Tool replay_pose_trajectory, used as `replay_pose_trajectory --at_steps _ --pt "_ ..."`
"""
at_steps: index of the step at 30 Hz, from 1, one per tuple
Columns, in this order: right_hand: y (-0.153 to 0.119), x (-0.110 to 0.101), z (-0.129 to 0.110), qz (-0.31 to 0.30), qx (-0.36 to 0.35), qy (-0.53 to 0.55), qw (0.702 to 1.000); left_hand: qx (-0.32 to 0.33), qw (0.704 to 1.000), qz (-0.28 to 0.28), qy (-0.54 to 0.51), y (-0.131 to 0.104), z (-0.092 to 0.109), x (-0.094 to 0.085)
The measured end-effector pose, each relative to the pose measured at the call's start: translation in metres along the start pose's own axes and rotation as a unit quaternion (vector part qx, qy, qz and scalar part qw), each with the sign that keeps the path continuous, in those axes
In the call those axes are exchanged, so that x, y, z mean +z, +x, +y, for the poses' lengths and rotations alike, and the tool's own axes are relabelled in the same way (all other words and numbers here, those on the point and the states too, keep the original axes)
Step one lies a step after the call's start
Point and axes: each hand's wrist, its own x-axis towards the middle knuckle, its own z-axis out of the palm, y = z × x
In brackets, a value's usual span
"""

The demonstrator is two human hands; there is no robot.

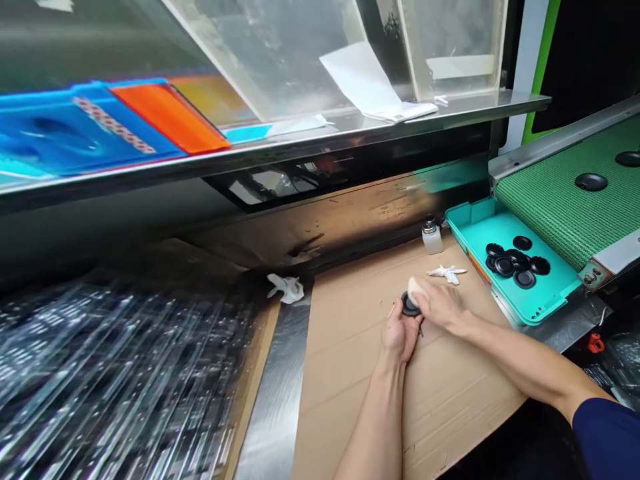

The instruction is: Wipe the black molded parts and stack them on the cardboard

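My left hand (399, 333) grips a round black disc-shaped part (409, 308) above the cardboard sheet (350, 373). Pressed against the top of that part is a white cloth (415, 291), pinched in the fingers of my right hand (443, 305). Just beyond my right hand lies a crumpled white cloth (449, 273) on the cardboard. A small translucent bottle with a metal top (432, 238) stands behind it. To the right, a teal tray (537, 310) holds a cluster of similar black discs (505, 265).
A green conveyor belt (565, 193) carries black discs (591, 181) above the tray's right side. Plastic trays with small dark parts (125, 373), smeared by motion, fill the left. A metal shelf (340, 137) overhangs the back, bearing a blue-and-orange box (115, 123) and white paper (370, 80). Another crumpled cloth (286, 288) lies mid-left.
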Motion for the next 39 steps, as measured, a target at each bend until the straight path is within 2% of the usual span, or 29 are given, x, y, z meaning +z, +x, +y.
replay_pose_trajectory --at_steps 3,6,11,13,16,18,20,22,25,28,32,35,39 --pt "0.005 -0.003 0.006 -0.014 0.002 0.001 1.000 -0.038 0.999 0.000 -0.002 -0.001 0.001 0.005" --pt "0.011 -0.008 0.020 0.013 0.047 -0.009 0.999 -0.042 0.999 0.014 -0.015 -0.002 0.008 0.010" --pt "0.011 -0.008 0.038 0.048 0.067 0.009 0.997 -0.065 0.993 0.034 -0.094 -0.004 0.036 0.005" --pt "0.009 -0.005 0.038 0.024 0.047 0.005 0.999 -0.098 0.985 0.042 -0.135 -0.005 0.047 -0.002" --pt "0.011 -0.002 0.037 -0.036 -0.041 -0.007 0.999 -0.142 0.974 0.044 -0.169 -0.008 0.059 -0.010" --pt "0.016 -0.001 0.039 0.001 -0.086 -0.020 0.996 -0.154 0.971 0.050 -0.173 -0.008 0.063 -0.012" --pt "0.025 0.002 0.043 0.104 -0.084 -0.043 0.990 -0.162 0.971 0.061 -0.164 -0.009 0.065 -0.010" --pt "0.035 0.007 0.049 0.163 -0.059 -0.065 0.983 -0.169 0.973 0.066 -0.144 -0.010 0.066 -0.006" --pt "0.046 0.014 0.054 0.118 -0.044 -0.072 0.989 -0.168 0.977 0.067 -0.109 -0.010 0.065 -0.002" --pt "0.043 0.017 0.046 0.089 -0.109 -0.010 0.990 -0.144 0.985 0.086 -0.040 -0.010 0.058 0.001" --pt "0.027 0.021 0.024 0.065 -0.246 0.084 0.964 -0.048 0.984 0.100 0.141 -0.012 0.037 0.006" --pt "0.019 0.024 0.017 0.047 -0.266 0.060 0.961 -0.013 0.969 0.074 0.237 -0.014 0.023 0.008" --pt "0.017 0.023 0.020 0.033 -0.261 0.017 0.965 0.001 0.958 0.057 0.280 -0.015 0.016 0.005"
